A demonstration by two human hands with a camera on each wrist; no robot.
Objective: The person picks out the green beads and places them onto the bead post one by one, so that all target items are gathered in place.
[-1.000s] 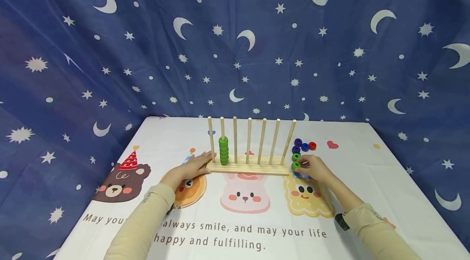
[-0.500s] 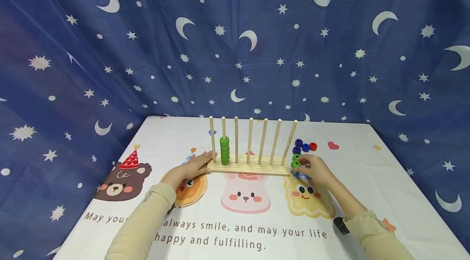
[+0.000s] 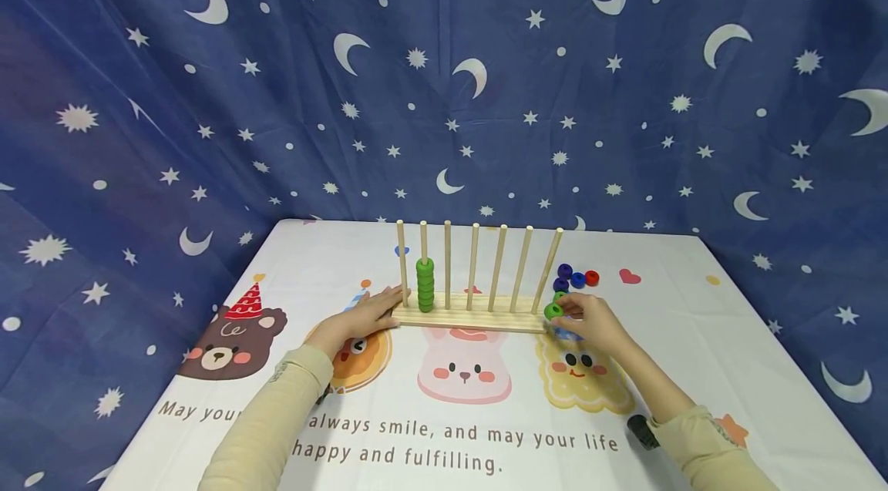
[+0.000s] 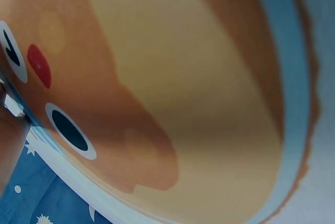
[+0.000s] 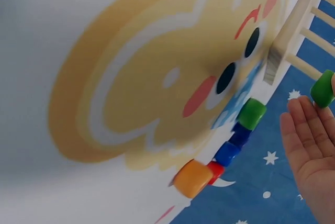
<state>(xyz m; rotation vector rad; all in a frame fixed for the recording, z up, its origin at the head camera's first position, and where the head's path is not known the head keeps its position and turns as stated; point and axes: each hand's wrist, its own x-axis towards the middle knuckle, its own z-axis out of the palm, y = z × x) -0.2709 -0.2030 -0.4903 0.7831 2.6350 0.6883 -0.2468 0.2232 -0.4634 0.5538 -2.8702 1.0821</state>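
Note:
A wooden peg rack stands on the table with a row of upright pegs. Its second peg from the left carries a stack of several green beads. At the rack's left end my left hand rests against the base and leftmost peg, fingers extended; only a sliver of that hand shows in the left wrist view. My right hand pinches a green bead just off the rack's right end. In the right wrist view the same green bead sits at the fingertips, with the other fingers straight.
Beyond my right hand lie loose beads: another green bead, purple beads, a blue bead and a red bead. An orange bead shows only in the right wrist view. A starry blue curtain hangs behind the table.
My right hand has drawn the pinched green bead slightly left, closer to the rack and away from the other green bead. My left hand has stayed at the rack's left end.

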